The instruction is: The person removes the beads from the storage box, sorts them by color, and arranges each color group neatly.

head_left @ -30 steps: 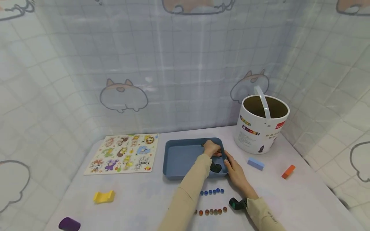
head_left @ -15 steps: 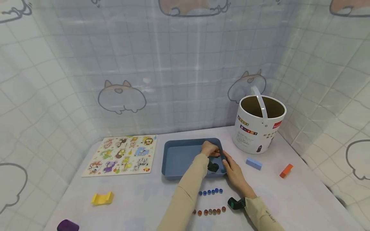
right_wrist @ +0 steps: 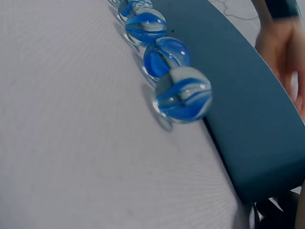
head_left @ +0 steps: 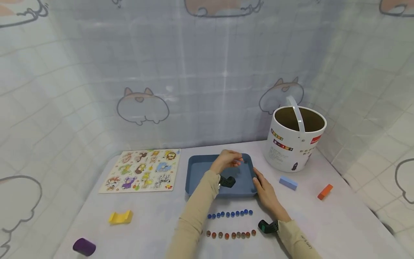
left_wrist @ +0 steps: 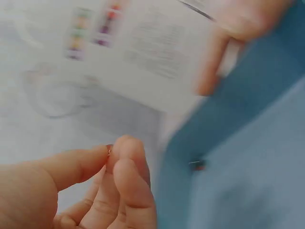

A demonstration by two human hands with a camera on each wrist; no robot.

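Blue tray (head_left: 200, 172): left hand (head_left: 226, 160) pinches tiny blurred object, perhaps marble; right hand (head_left: 266, 190) flat on rim.

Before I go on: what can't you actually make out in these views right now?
- What the left hand pinches: head view, too small; left wrist view, fingertips cover all but a speck.
- Small dark thing in the blue tray: left wrist view, blurred.
- Inside of the white bucket: head view, its wall hides the bottom.
- Right hand fingertips at the tray's rim: head view, too small to tell grip; right wrist view, cut off by the edge.
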